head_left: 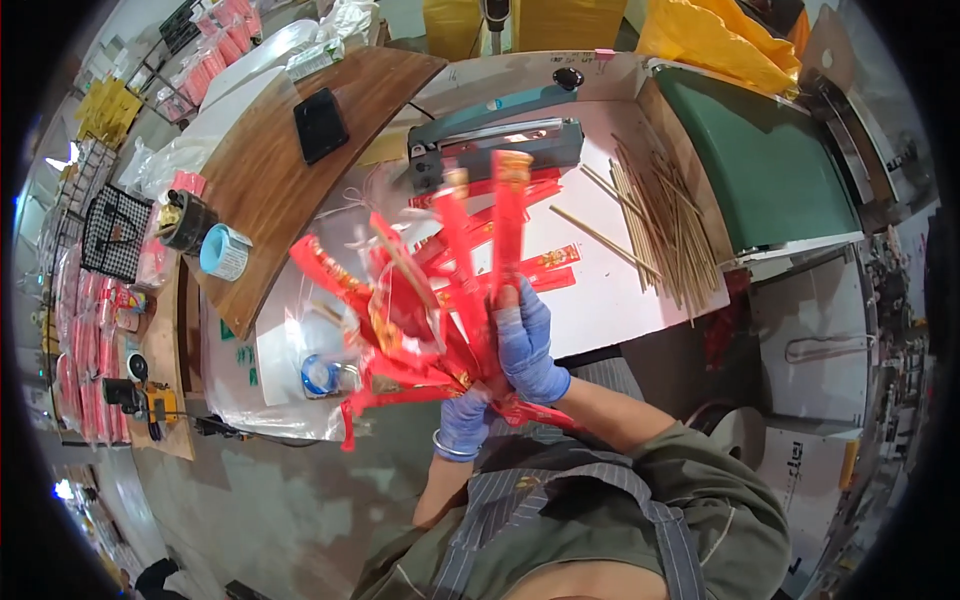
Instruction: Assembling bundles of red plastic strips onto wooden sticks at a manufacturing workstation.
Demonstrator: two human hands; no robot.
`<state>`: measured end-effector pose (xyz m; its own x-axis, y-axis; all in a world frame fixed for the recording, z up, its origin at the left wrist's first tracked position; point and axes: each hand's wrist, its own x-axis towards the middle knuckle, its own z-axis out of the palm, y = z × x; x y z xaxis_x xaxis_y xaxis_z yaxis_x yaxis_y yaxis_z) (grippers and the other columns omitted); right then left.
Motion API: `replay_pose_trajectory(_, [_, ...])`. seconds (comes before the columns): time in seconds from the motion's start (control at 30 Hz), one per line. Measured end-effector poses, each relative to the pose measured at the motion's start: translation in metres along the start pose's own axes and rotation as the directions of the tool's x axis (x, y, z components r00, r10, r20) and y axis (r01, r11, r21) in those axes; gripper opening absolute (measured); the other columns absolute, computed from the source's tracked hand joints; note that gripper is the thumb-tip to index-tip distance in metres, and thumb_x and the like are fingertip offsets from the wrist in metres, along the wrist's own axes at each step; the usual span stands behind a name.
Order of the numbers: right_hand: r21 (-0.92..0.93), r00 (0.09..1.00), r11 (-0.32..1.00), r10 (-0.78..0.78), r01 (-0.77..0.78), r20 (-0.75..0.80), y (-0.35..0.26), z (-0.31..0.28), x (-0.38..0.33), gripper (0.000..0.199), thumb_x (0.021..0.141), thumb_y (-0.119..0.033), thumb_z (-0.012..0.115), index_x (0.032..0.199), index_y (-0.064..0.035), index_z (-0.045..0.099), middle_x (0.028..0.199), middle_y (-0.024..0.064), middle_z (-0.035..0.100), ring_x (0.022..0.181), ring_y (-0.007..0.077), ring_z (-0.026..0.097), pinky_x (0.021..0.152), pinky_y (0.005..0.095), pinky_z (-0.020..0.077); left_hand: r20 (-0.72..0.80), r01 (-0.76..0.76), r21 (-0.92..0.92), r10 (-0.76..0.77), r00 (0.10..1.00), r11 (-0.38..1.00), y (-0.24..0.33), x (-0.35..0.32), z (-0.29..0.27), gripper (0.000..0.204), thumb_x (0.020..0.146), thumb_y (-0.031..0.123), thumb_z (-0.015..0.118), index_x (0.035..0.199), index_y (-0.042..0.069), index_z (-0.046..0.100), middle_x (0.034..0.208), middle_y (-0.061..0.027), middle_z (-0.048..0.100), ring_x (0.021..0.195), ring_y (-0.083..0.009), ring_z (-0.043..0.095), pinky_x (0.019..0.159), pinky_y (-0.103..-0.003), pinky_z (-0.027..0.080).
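In front of my body I hold a fanned bundle of long red printed packets (405, 335), partly blurred. A tan stick shows among some of them. My left hand (463, 424), in a bluish-purple glove, is closed around the bundle's lower end; the packets partly hide its fingers. To its right, my right hand (530, 350), gloved alike with the thumb tip bare, grips an upright red packet (511, 215) against the bundle. More red packets (550, 262) lie on the white tabletop (620, 310) beyond my hands.
A grey-blue impulse sealer (495, 140) stands at the back of the tabletop. Loose wooden sticks (665, 225) lie in a pile at the right. At the left, a curved wooden board (270, 170) bears a black phone (321, 125) and a light-blue tub (225, 252). A green panel (755, 160) borders the right side.
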<state>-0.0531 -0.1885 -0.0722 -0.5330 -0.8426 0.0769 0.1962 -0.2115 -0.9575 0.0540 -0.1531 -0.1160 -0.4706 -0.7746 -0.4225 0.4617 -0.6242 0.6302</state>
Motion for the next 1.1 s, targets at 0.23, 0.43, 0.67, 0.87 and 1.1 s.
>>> replay_pose_trajectory(0.23, [-0.011,0.939,0.994,0.104,-0.106,0.328,-0.067,-0.044,0.112,0.007,0.079,-0.015,0.055,0.080,-0.0082,0.056,0.057,-0.0034,0.049,0.042,0.0014,0.039,0.038,0.0137,0.0280,-0.113,-0.172,0.159,0.191,0.975,0.972,-0.009,-0.010,-0.007,0.033,0.067,0.014,0.066,0.092,0.000,0.050,0.070,-0.0070,0.054,0.058,-0.0158,0.052,0.051,-0.026,0.043])
replay_pose_trajectory(0.43, [-0.290,0.719,0.880,-0.081,0.377,0.690,-0.082,-0.066,0.148,0.005,0.074,-0.009,0.056,0.074,-0.0041,0.054,0.058,-0.0002,0.049,0.053,0.0097,0.049,0.045,0.0230,0.0383,-0.005,-0.078,0.135,0.080,0.997,0.988,-0.007,-0.012,-0.013,0.035,0.069,0.021,0.066,0.091,-0.001,0.050,0.066,-0.0051,0.051,0.054,-0.0136,0.049,0.049,-0.024,0.038])
replay_pose_trajectory(0.67, [-0.233,0.312,0.310,-0.237,0.922,0.920,-0.046,-0.036,0.048,0.009,0.068,-0.005,0.057,0.075,-0.0049,0.052,0.068,0.0097,0.051,0.059,0.0259,0.054,0.051,0.0343,0.0439,0.081,-0.161,-0.160,0.175,0.981,0.974,0.000,-0.005,0.001,0.039,0.070,0.025,0.064,0.095,0.001,0.045,0.065,-0.0057,0.048,0.052,-0.0138,0.045,0.048,-0.025,0.037])
replay_pose_trajectory(0.87, [-0.426,0.949,0.860,-0.184,0.282,0.256,-0.061,-0.040,0.082,0.011,0.070,-0.008,0.061,0.068,-0.0005,0.054,0.057,0.0045,0.051,0.049,0.0074,0.046,0.045,0.0220,0.0372,-0.058,-0.168,0.096,0.174,0.983,0.981,-0.001,-0.010,0.002,0.031,0.070,0.017,0.065,0.090,0.002,0.046,0.065,-0.0063,0.050,0.053,-0.0152,0.048,0.047,-0.025,0.039])
replay_pose_trajectory(1.1, [-0.674,0.958,0.682,-0.172,0.284,0.229,-0.056,-0.040,0.100,0.020,0.074,-0.014,0.058,0.062,0.0019,0.054,0.048,0.0066,0.049,0.045,0.0068,0.045,0.042,0.0233,0.0357,-0.108,-0.165,0.220,0.192,0.975,0.961,-0.024,-0.001,-0.020,0.050,0.067,-0.002,0.063,0.111,0.006,0.041,0.091,-0.0037,0.051,0.077,-0.0135,0.051,0.066,-0.027,0.045])
